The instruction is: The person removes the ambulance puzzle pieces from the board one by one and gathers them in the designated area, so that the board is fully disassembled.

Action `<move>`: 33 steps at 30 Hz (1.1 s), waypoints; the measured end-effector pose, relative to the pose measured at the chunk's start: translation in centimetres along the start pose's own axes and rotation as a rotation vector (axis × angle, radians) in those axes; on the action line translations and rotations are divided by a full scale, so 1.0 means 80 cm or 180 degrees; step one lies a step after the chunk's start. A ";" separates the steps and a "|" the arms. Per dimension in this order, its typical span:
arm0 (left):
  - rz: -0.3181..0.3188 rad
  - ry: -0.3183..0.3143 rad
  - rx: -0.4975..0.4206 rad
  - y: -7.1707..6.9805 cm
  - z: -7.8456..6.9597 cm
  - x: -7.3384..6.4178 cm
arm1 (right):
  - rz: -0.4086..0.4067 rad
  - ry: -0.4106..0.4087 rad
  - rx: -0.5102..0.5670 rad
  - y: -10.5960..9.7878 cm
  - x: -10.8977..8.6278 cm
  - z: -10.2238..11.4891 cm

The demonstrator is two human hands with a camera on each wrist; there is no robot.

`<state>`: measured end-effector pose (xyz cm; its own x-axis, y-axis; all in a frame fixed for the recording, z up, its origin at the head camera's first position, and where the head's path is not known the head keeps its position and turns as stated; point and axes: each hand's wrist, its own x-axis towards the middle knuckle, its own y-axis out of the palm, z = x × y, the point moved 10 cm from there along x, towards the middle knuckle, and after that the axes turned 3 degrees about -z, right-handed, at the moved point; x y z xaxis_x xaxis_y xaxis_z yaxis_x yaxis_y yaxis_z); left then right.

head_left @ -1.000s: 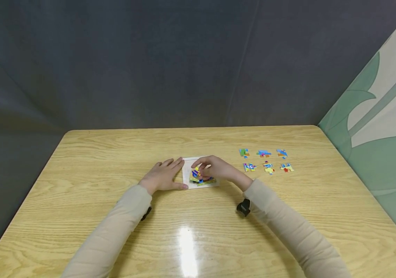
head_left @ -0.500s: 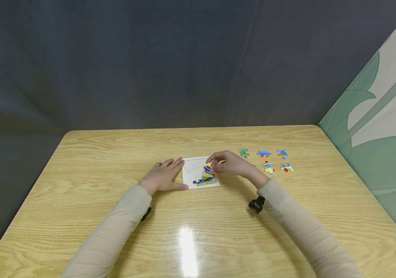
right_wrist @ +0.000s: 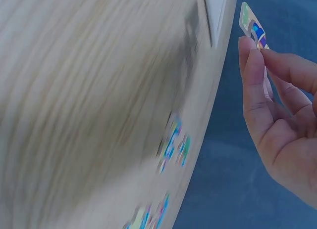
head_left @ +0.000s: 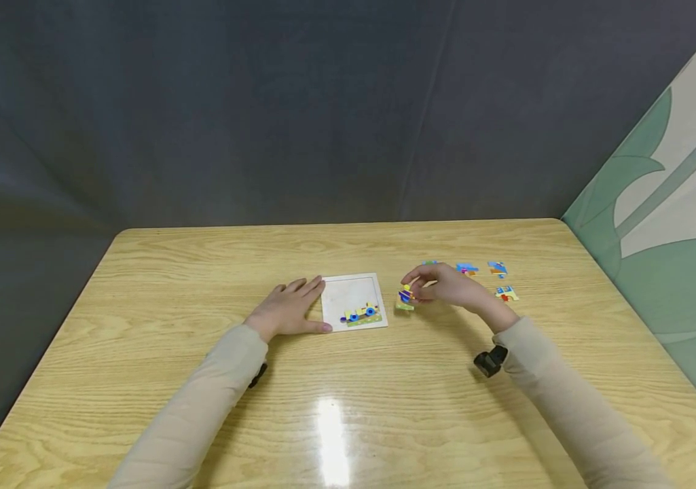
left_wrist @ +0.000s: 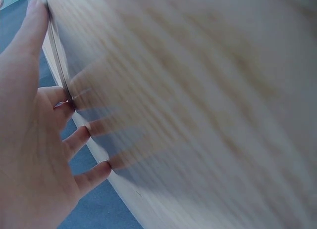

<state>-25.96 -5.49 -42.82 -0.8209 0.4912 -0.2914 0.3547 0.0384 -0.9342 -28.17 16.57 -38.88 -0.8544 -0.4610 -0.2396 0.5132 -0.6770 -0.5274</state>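
My right hand (head_left: 448, 285) pinches a jigsaw piece (head_left: 405, 296), printed blue, yellow and green, between thumb and fingers. In the right wrist view the puzzle piece (right_wrist: 253, 26) sticks out past the fingertips, raised off the table. To the left lies a white square puzzle tray (head_left: 348, 288), with joined jigsaw pieces (head_left: 362, 314) showing a yellow and blue picture along its lower right edge. My left hand (head_left: 288, 309) rests flat with fingers spread, its fingertips and thumb at the tray's left edge. The left wrist view shows those fingers (left_wrist: 94, 174) straight on the tabletop.
Right of the tray, several loose jigsaw pieces (head_left: 498, 269) lie in two rows on the wooden table (head_left: 201, 272), some hidden behind my right hand. A dark curtain (head_left: 323, 115) hangs behind the far edge, and a leaf-patterned panel (head_left: 678, 224) stands at the right.
My right hand has carried the pinched jigsaw piece from over the tray to the right, off its right side. The joined pieces in the tray are now uncovered. My left hand has stayed put.
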 end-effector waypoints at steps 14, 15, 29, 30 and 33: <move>0.0023 -0.0006 0.0028 0.000 -0.001 0.000 | 0.0048 0.0212 0.0013 -0.029 -0.035 -0.048; 0.0027 -0.0008 0.0036 0.001 0.000 0.001 | 0.0047 0.0225 0.0027 -0.030 -0.036 -0.050; 0.0042 -0.0007 0.0011 0.003 -0.001 0.002 | 0.0167 0.0290 0.0093 -0.032 -0.050 -0.067; 0.0043 -0.0005 0.0008 0.002 -0.001 0.002 | 0.0181 0.0295 0.0088 -0.032 -0.051 -0.068; 0.0037 0.0002 0.0008 0.002 -0.002 0.002 | 0.0222 0.0275 0.0080 -0.032 -0.053 -0.068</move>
<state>-25.97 -5.26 -42.98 -0.8164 0.4921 -0.3021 0.3630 0.0305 -0.9313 -26.27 23.39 -40.95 -0.8198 -0.4570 -0.3450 0.5726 -0.6596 -0.4868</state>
